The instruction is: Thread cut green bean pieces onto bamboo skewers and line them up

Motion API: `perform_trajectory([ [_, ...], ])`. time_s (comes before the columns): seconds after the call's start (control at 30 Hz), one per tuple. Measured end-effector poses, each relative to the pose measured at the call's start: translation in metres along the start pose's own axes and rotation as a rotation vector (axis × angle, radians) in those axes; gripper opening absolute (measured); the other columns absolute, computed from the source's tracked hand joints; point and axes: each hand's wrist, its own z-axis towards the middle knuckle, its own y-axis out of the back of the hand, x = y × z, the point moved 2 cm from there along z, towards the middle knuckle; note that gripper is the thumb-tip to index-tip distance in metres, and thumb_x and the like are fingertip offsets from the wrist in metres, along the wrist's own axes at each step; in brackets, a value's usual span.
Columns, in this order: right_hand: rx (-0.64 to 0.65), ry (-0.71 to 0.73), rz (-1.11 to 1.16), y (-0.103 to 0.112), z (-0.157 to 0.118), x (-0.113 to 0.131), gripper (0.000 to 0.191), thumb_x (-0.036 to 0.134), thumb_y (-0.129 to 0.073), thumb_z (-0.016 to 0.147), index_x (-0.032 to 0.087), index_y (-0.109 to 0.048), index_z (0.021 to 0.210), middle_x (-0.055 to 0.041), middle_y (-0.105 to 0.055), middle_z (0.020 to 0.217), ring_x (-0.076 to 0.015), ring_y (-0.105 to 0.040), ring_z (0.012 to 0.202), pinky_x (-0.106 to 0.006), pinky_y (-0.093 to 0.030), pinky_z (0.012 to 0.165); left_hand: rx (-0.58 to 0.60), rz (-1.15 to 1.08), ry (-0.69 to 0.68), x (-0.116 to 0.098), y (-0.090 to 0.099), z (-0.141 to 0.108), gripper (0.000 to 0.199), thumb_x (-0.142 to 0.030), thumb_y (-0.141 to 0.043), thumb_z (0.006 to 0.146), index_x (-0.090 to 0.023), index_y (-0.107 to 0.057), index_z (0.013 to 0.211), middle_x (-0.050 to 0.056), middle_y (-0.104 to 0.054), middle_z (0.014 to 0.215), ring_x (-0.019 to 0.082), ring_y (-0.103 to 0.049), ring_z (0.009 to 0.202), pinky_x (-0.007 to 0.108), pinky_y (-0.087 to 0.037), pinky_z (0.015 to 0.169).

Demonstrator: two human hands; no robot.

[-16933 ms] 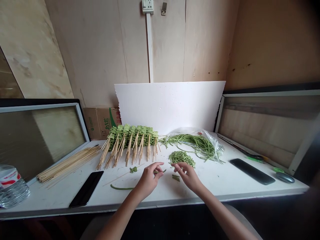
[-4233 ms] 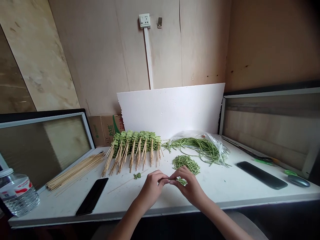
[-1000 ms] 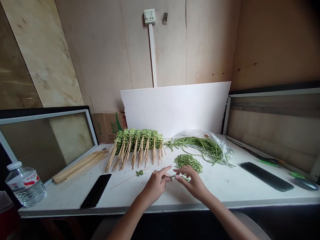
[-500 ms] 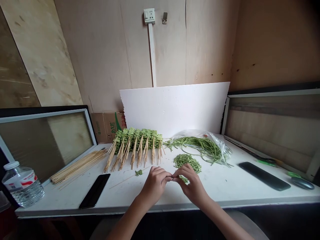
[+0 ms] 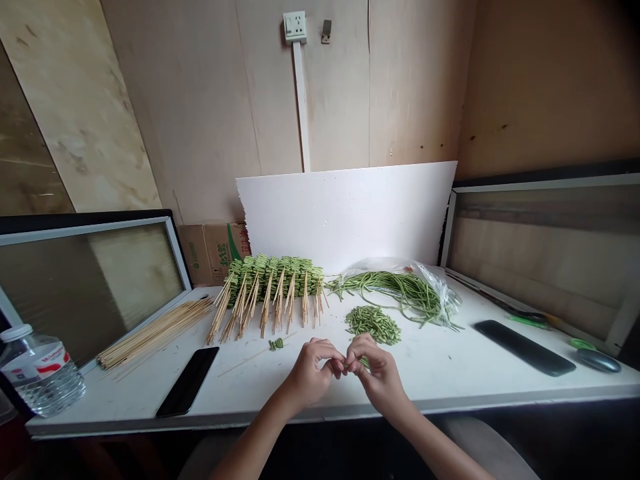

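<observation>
My left hand (image 5: 313, 370) and my right hand (image 5: 377, 373) meet fingertip to fingertip above the front of the white table. Both are closed in a pinch, and whatever lies between the fingers is too small or hidden to name. Just behind my right hand is a heap of cut green bean pieces (image 5: 374, 323), with a few more partly covered by that hand. Left of my left hand, a skewer (image 5: 245, 361) lies on the table beside a short row of bean pieces (image 5: 276, 344).
Stacked bean skewers (image 5: 275, 277) stand at the back, with bare bamboo skewers (image 5: 155, 330) to their left. Long green beans (image 5: 400, 288) spill from a clear bag. A phone (image 5: 188, 381), a water bottle (image 5: 40, 370), a dark flat object (image 5: 524, 347) and a mouse (image 5: 598, 360) are on the table.
My hands stay together at about the same spot, with the fingers curled in more. The whole view has shifted slightly.
</observation>
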Motion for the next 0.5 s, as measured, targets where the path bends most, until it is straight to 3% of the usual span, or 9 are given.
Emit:
perform_trajectory([
  [0.17, 0.094, -0.017, -0.041, 0.005, 0.007, -0.001, 0.036, 0.055, -0.062, 0.095, 0.026, -0.070, 0.075, -0.0049, -0.065, 0.070, -0.0262, -0.054, 0.082, -0.041, -0.047, 0.078, -0.001, -0.106, 0.047, 0.004, -0.005, 0.000, 0.030, 0.001, -0.053, 0.084, -0.018, -0.073, 0.073, 0.002, -0.070, 0.069, 0.017, -0.063, 0.074, 0.031, -0.048, 0.083],
  [0.27, 0.051, -0.026, -0.047, 0.010, 0.011, 0.002, 0.042, 0.060, -0.060, 0.094, 0.026, -0.069, 0.073, -0.0053, -0.062, 0.070, -0.0260, -0.054, 0.080, -0.040, -0.048, 0.076, -0.068, -0.073, 0.057, 0.007, -0.002, 0.001, 0.028, -0.005, -0.053, 0.090, -0.018, -0.069, 0.070, 0.001, -0.067, 0.066, 0.017, -0.060, 0.070, 0.030, -0.046, 0.077],
  [0.37, -0.007, -0.045, -0.048, 0.016, 0.014, 0.003, 0.035, 0.056, -0.064, 0.094, 0.026, -0.073, 0.077, -0.0067, -0.065, 0.075, -0.0269, -0.057, 0.085, -0.042, -0.049, 0.079, -0.111, 0.021, 0.064, 0.006, 0.006, 0.002, 0.027, -0.015, -0.052, 0.098, -0.018, -0.068, 0.076, 0.002, -0.067, 0.066, 0.018, -0.061, 0.075, 0.031, -0.046, 0.079],
  [0.5, -0.070, -0.103, -0.128, 0.028, 0.020, -0.005, 0.031, 0.054, -0.068, 0.092, 0.026, -0.079, 0.084, -0.0086, -0.071, 0.084, -0.0265, -0.059, 0.084, -0.040, -0.050, 0.074, -0.101, 0.103, 0.083, 0.016, 0.012, 0.003, 0.022, -0.023, -0.053, 0.102, -0.019, -0.072, 0.091, 0.005, -0.072, 0.086, 0.020, -0.064, 0.085, 0.032, -0.048, 0.082],
])
